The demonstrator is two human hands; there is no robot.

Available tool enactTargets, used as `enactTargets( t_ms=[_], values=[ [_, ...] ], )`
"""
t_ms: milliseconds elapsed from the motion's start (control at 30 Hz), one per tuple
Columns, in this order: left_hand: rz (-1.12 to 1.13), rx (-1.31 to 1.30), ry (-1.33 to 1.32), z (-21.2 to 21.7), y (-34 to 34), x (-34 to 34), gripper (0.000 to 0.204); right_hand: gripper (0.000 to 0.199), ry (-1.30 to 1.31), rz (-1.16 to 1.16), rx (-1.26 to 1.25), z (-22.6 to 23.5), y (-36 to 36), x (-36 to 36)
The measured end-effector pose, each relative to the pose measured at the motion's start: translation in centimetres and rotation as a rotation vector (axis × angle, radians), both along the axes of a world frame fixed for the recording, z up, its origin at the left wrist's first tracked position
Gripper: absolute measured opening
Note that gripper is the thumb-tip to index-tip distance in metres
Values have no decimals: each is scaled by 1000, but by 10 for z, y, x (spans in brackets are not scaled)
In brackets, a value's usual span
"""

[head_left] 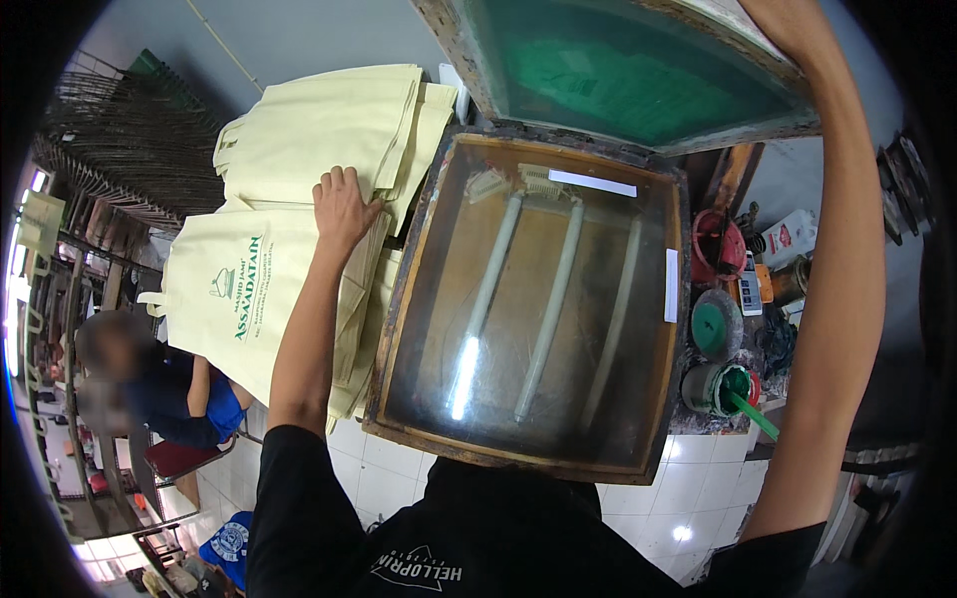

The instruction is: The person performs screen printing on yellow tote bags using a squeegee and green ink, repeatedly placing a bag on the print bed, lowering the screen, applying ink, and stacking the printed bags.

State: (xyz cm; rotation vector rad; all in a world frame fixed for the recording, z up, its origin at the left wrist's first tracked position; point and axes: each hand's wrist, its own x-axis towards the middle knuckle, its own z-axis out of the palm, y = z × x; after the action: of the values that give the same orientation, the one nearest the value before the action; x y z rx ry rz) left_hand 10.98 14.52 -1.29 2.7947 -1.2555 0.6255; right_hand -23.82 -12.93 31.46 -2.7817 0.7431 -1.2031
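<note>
My left hand point(344, 207) rests on a pile of cream fabric bags point(309, 125), fingers bent over the cloth and thumb apart. Below it lies another cream bag point(204, 289) with a green print. At the top right, my right hand point(793, 28) is at the upper edge of a raised screen-printing frame point(638, 75); its fingertips are cut off by the picture's edge. Green ink covers the mesh. Under the tilted frame stands a wood-edged glass-topped light box point(543, 309) with several tubes inside and white strips on the glass.
To the right of the box stand a red bucket point(716, 244), a round lid with green ink point(716, 327), an ink can point(714, 387) with a green stick point(755, 416), and a phone point(749, 284). A person point(169, 379) sits at the left near metal racks point(130, 145).
</note>
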Motion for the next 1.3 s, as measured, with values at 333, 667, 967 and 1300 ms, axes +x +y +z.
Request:
enactTargets(
  t_ms=[333, 667, 967, 1300],
  values=[
    [-206, -96, -149, 34, 10, 50, 27, 39, 8, 16, 15, -1, 1, 7],
    [-320, -622, 315, 87, 24, 30, 21, 39, -1, 6, 23, -3, -5, 7],
    [-792, -323, 417, 41, 48, -168, 13, 46, 1, 22, -43, -4, -17, 0],
    [-1016, -241, 787, -69, -51, -361, 38, 42, 52, 102, 5, -4, -16, -2]
  ],
)
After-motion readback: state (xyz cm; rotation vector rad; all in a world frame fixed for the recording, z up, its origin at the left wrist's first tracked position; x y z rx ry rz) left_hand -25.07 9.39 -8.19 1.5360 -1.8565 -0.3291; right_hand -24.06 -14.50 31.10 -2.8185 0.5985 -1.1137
